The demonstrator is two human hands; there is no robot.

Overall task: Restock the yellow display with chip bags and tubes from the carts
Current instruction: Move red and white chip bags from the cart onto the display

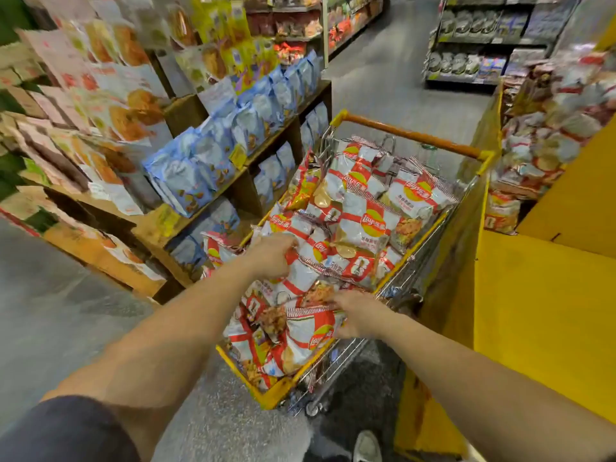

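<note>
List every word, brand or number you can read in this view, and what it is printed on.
"Lay's": the red and yellow logo on a chip bag in the cart, repeated on the bags around it.
"8": a red corner patch on a bag near the cart's middle.
Smaller print under the logos: too small to read.
Blue bags and shelf tags: blurred, unreadable.
</note>
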